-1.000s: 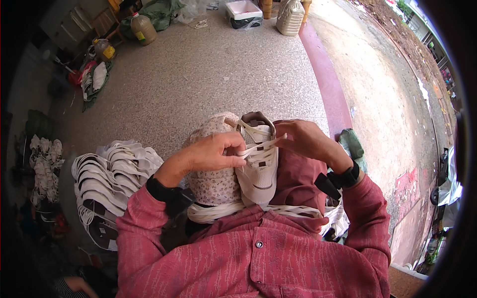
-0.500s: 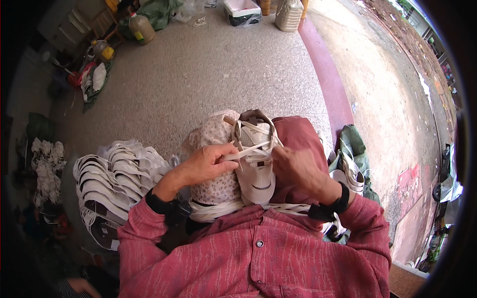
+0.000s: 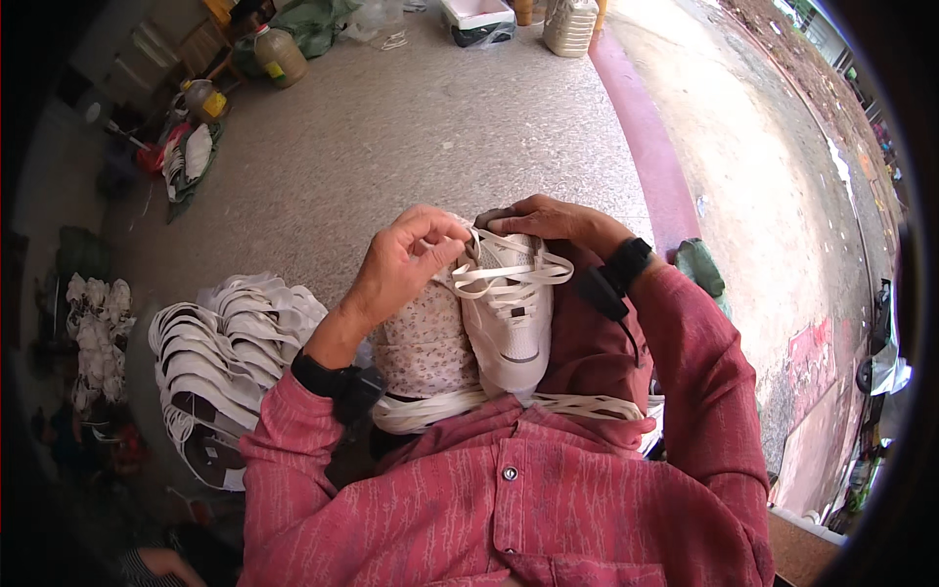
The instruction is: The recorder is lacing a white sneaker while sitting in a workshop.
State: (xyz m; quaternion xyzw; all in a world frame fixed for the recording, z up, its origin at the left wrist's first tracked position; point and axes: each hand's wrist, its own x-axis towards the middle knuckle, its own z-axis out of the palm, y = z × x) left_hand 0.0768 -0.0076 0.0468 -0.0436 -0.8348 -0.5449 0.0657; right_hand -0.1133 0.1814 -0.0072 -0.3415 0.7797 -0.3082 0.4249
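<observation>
A white lace-up sneaker [image 3: 505, 328] rests between my knees, its toe toward me and its collar away from me. White shoelaces [image 3: 523, 279] cross its tongue and stand out in a loose loop on the right. Over the far collar, my right hand [image 3: 559, 219] is closed on the sneaker, the fingers around the dark lining. My left hand [image 3: 409, 256] is raised at the left of the collar, with thumb and fingers curled together close to a lace. Whether anything is pinched there cannot be made out. A bundle of white laces [image 3: 421, 413] lies across my lap.
White shoe uppers [image 3: 220, 342] are stacked at the left, with a bunch of white laces [image 3: 98, 333] further left. Plastic jugs [image 3: 279, 57] and a white box [image 3: 477, 18] stand on the far floor. A green bag [image 3: 699, 266] sits at the right.
Both hands have left the laces at the middle of the sneaker and moved away from me to its collar. My right hand has taken hold there; a lace loop now sticks out right.
</observation>
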